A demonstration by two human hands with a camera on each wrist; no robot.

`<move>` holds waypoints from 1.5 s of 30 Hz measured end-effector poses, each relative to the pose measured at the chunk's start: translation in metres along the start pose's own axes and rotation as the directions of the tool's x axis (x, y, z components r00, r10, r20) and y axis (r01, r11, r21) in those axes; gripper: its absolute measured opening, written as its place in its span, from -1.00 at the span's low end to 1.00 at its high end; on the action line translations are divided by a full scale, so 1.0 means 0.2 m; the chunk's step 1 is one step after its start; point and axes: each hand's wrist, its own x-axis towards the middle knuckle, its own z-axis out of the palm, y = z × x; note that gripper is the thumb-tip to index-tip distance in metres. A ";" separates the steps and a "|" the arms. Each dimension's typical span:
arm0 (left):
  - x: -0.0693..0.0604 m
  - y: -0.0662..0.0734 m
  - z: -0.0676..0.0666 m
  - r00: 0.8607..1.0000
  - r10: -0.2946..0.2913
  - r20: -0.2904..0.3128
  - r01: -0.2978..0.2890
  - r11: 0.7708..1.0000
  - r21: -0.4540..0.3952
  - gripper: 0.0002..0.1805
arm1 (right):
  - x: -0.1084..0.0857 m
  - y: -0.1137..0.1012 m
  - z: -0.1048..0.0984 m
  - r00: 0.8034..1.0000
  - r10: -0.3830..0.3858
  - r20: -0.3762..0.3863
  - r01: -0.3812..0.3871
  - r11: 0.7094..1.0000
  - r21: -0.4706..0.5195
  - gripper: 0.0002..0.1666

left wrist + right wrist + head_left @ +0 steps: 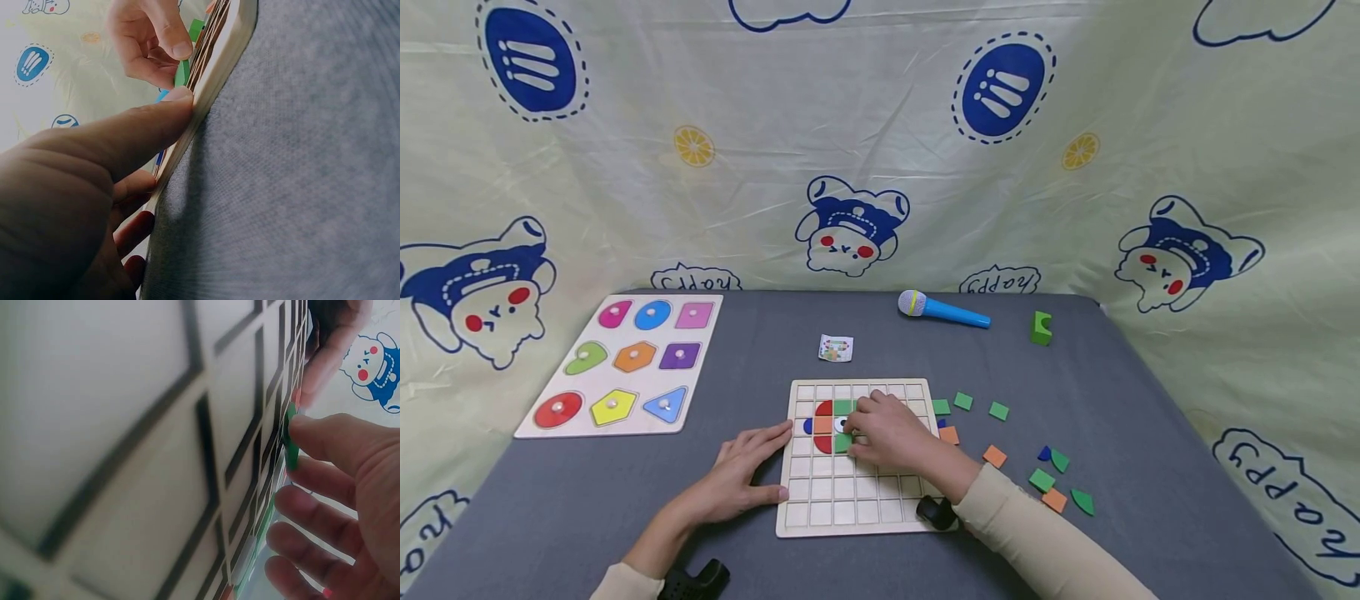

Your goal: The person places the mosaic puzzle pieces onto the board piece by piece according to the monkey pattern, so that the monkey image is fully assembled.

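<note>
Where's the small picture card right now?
In the head view, the picture card lies on the table just beyond the far edge of the grid board, to the left of the blue microphone and a little nearer the person.

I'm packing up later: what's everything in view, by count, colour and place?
Grid board: 1, pale, table centre
Pieces in grid: several, multicoloured, some hidden
Held piece: 1, green, at grid
Loose squarish pieces: 4 green, 3 orange, right of grid
Quarter-round pieces: 2, green, right
Small pieces: 2 visible, blue, right
Shape puzzle: 1, white, nine coloured shapes, left
Card: 1, white, printed, beyond grid
Microphone: 1, blue, far edge
Notched block: 1, green, far right
Table: 1, grey, underneath
Backdrop: 1, pale, printed, behind
Wrist cameras: 2, black, wrists
Sleeves: 2, cream, both arms
Left hand: 1, bare, grid's left edge
Right hand: 1, bare, pinching held piece
</note>
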 end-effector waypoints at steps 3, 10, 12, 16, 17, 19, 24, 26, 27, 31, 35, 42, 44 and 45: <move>0.00 0.00 0.00 1.000 0.000 0.000 0.000 1.000 0.000 -0.15 | 0.00 -0.01 0.00 1.000 -0.004 0.008 0.004 1.000 -0.002 -0.74; 0.00 0.00 0.00 1.000 -0.010 -0.002 0.010 1.000 -0.001 -0.14 | 0.01 -0.02 0.02 1.000 -0.012 -0.001 0.012 1.000 0.001 -0.76; 0.00 0.00 0.00 1.000 -0.009 -0.004 0.009 1.000 -0.004 -0.14 | 0.00 -0.01 0.02 1.000 -0.013 -0.011 0.013 1.000 -0.002 -0.76; 0.00 0.00 0.00 1.000 0.001 -0.007 -0.001 1.000 0.001 -0.15 | -0.02 0.01 0.01 0.998 -0.016 -0.057 0.016 1.000 -0.004 -0.77; 0.00 0.00 0.00 1.000 0.003 -0.007 -0.003 1.000 0.000 -0.15 | -0.03 0.02 0.01 0.997 -0.017 -0.073 0.017 1.000 -0.003 -0.77; 0.00 0.00 0.00 1.000 0.004 -0.007 -0.004 1.000 0.000 -0.15 | -0.05 0.05 0.00 0.994 -0.010 -0.105 0.011 1.000 0.005 -0.77; 0.00 0.01 0.00 1.000 0.010 -0.013 -0.010 1.000 0.004 -0.15 | -0.13 0.17 -0.02 0.987 0.047 -0.157 -0.039 0.998 0.051 -0.75; 0.00 0.01 0.00 1.000 0.011 -0.014 -0.011 1.000 0.005 -0.15 | -0.16 0.22 -0.03 0.983 0.097 -0.155 -0.086 0.993 0.077 -0.73; 0.00 0.00 0.00 1.000 0.012 -0.014 -0.012 1.000 0.006 -0.15 | -0.18 0.25 -0.04 0.981 0.121 -0.154 -0.109 0.991 0.081 -0.72; 0.00 0.00 0.00 1.000 0.015 -0.016 -0.014 1.000 0.008 -0.15 | -0.27 0.35 -0.06 0.967 0.218 -0.134 -0.205 0.973 0.107 -0.69; 0.00 0.00 0.00 1.000 0.017 -0.016 -0.016 1.000 0.013 -0.15 | -0.35 0.45 -0.07 0.951 0.286 -0.119 -0.273 0.955 0.120 -0.66; 0.00 0.00 0.00 1.000 0.021 -0.011 -0.021 1.000 0.011 -0.14 | -0.48 0.63 -0.06 0.922 0.368 -0.124 -0.355 0.928 0.112 -0.66; 0.00 0.00 0.00 1.000 0.021 -0.011 -0.021 1.000 0.011 -0.14 | -0.50 0.67 -0.05 0.916 0.381 -0.127 -0.369 0.923 0.105 -0.66; 0.00 0.00 0.00 1.000 0.021 -0.011 -0.021 1.000 0.011 -0.14 | -0.51 0.69 -0.05 0.912 0.390 -0.127 -0.378 0.920 0.105 -0.66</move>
